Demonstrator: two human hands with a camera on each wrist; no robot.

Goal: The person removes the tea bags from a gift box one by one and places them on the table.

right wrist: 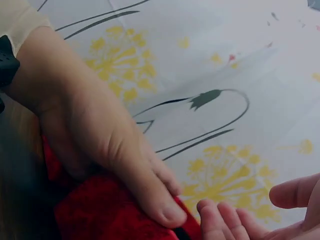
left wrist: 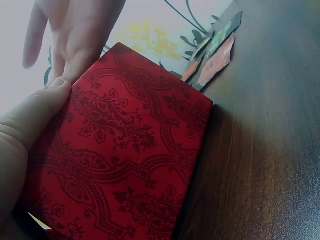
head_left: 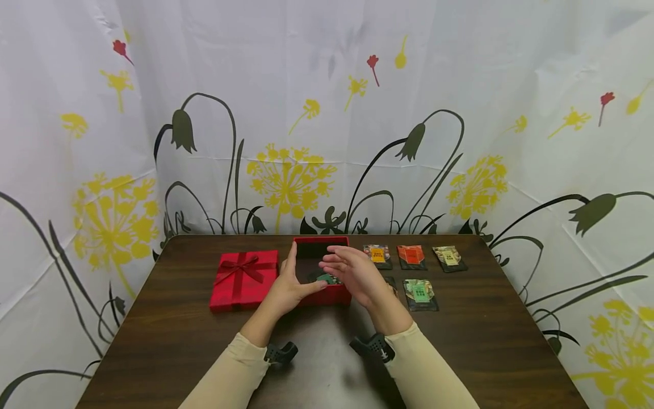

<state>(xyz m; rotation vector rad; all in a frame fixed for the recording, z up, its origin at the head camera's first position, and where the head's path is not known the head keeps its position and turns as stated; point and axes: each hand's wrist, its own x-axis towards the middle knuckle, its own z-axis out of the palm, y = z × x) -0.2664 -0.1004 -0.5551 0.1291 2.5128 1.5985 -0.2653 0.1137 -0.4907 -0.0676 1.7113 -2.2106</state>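
Observation:
An open red gift box [head_left: 327,296] with a dark inside stands at the table's back middle. My left hand [head_left: 287,287] grips its near left corner, thumb over the front rim. In the left wrist view, the box's patterned wall [left wrist: 125,140] fills the middle, the left thumb [left wrist: 42,107] at its upper edge. A green packet [head_left: 329,278] lies inside, partly covered by that thumb. Above the box's right side hovers my right hand [head_left: 357,278], fingers extended and holding nothing. The right wrist view shows the left hand [right wrist: 105,125] on the box [right wrist: 110,210].
A red lid [head_left: 242,281] with a ribbon bow lies left of the box. To the right are packets with orange [head_left: 377,255], red [head_left: 411,257], cream [head_left: 449,259] and green [head_left: 420,294] labels. Another packet [head_left: 392,284] is partly behind the right hand. A printed curtain [head_left: 327,113] hangs behind.

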